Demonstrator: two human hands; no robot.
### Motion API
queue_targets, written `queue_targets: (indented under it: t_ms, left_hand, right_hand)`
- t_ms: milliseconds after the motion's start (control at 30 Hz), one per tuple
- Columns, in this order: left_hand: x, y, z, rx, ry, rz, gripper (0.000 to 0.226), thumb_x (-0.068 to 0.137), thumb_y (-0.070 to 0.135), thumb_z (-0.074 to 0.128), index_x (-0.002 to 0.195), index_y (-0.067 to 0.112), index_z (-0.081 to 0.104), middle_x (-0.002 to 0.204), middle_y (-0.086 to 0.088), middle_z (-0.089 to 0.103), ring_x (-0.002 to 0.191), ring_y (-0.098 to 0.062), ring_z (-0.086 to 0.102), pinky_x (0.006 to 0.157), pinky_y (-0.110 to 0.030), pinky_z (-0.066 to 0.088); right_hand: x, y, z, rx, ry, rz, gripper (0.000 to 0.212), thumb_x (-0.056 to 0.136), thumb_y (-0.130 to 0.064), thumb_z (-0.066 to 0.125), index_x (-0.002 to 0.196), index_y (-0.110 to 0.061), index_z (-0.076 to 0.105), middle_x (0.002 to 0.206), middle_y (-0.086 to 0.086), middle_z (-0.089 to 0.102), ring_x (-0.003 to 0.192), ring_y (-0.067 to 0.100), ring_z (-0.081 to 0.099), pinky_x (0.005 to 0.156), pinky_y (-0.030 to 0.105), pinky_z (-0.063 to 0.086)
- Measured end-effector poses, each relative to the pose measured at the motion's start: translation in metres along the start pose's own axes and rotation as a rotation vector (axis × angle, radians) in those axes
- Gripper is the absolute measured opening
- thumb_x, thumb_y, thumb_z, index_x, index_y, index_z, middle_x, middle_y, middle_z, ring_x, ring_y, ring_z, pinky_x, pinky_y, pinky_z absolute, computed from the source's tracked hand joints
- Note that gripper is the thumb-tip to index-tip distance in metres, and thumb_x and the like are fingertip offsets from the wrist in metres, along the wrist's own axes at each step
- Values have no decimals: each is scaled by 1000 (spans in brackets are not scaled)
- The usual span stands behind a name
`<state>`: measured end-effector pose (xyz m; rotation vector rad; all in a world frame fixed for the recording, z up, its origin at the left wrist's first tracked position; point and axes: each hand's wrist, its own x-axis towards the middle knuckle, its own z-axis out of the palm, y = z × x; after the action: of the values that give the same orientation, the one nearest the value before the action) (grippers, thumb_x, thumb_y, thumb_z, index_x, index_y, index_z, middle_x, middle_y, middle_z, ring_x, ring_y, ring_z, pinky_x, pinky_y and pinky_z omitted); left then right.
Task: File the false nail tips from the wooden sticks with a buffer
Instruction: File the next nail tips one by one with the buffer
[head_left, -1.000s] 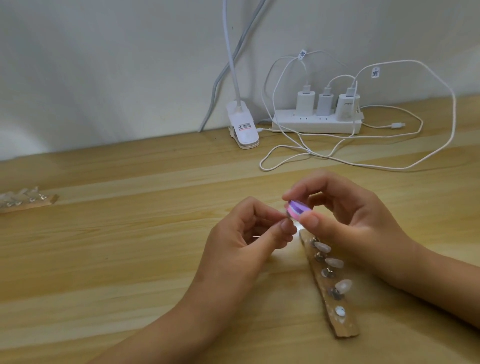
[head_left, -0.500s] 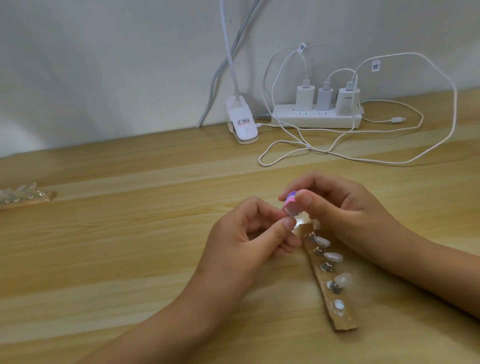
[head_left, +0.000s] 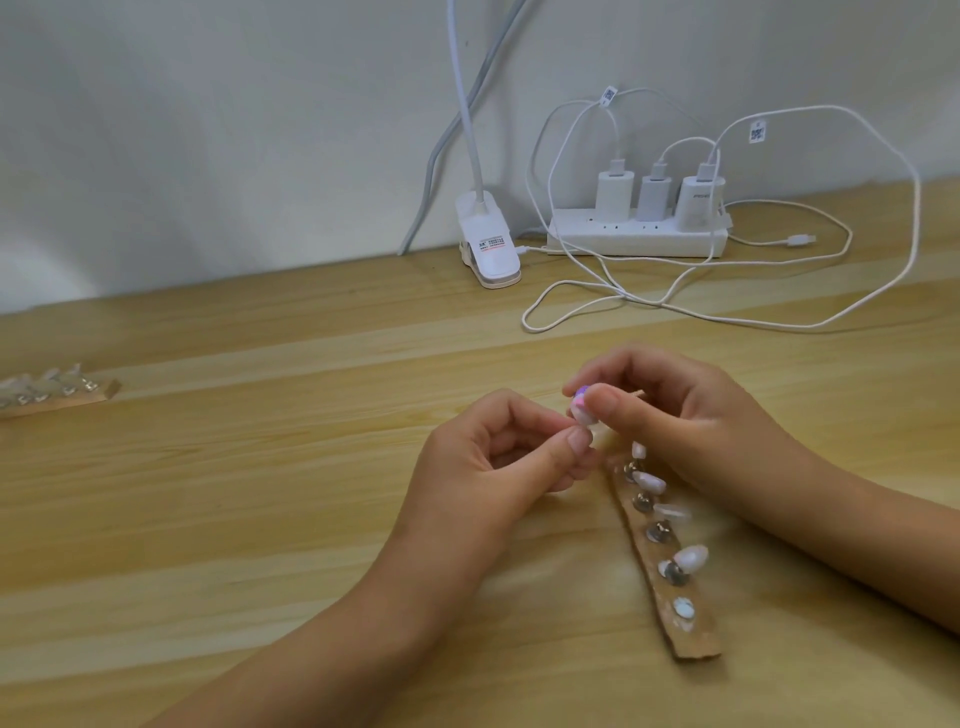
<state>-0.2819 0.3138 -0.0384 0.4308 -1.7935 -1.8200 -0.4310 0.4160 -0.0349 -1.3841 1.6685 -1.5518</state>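
A wooden stick (head_left: 670, 566) lies on the table under my hands, with several pale false nail tips (head_left: 693, 557) on metal studs along it. My right hand (head_left: 670, 410) pinches a small pink and purple buffer (head_left: 735, 402) between thumb and fingers, above the stick's far end. My left hand (head_left: 493, 457) pinches a small pale nail tip (head_left: 740, 419) at its fingertips, right under the buffer. The tip is mostly hidden by my thumbs. A second wooden stick (head_left: 52, 395) with clear nail tips lies at the far left.
Against the wall stand a white clip lamp (head_left: 488, 244) and a white power strip (head_left: 636, 236) with three chargers. Loose white cables (head_left: 675, 306) loop over the table behind my hands. The wooden table (head_left: 234, 493) spreads left and forward.
The buffer has turned and slid down against the nail tip in my left hand. Both hands stay close together over the stick's far end.
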Motion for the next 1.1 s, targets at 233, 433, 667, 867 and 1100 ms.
queue_targets:
  t_ms: [233,433,667,867,1100]
  left_hand:
    - [0,-1,0,18,5,3,10,69,27,75,74,19,70,79,-11,75,78,-22,73,72,-23,57]
    - [0,-1,0,19,5,11,8,68,28,74,73,23,71,77,-7,75,78,-19,73,70,-20,56]
    - [0,-2,-3,29,18,38,7,73,26,74,77,22,71,81,-5,76,82,-21,73,76,-25,58]
    - [1,-2,-4,39,27,42,7,74,26,75,77,23,70,83,-5,75,84,-17,73,77,-26,58]
    - [0,-3,-4,62,29,55,7,76,24,76,77,21,70,82,-5,75,83,-17,72,79,-28,58]
  right_hand:
    - [-2,-3,0,-15,15,-28,17,78,-38,71,93,-29,71,92,-3,72,82,5,65,74,27,51]
    - [-2,-4,0,-34,7,-33,19,78,-43,71,94,-33,71,94,-6,73,88,11,67,75,21,50]
    - [-1,-2,2,8,31,-8,18,88,-46,68,96,-31,74,94,-4,75,95,27,67,82,28,50]
    - [-3,-6,3,-25,43,-56,24,82,-45,74,100,-29,73,101,-4,73,91,13,66,84,37,53]
    - [-3,-5,1,-18,22,-77,20,80,-39,73,98,-30,73,99,-6,72,85,3,63,75,19,49]
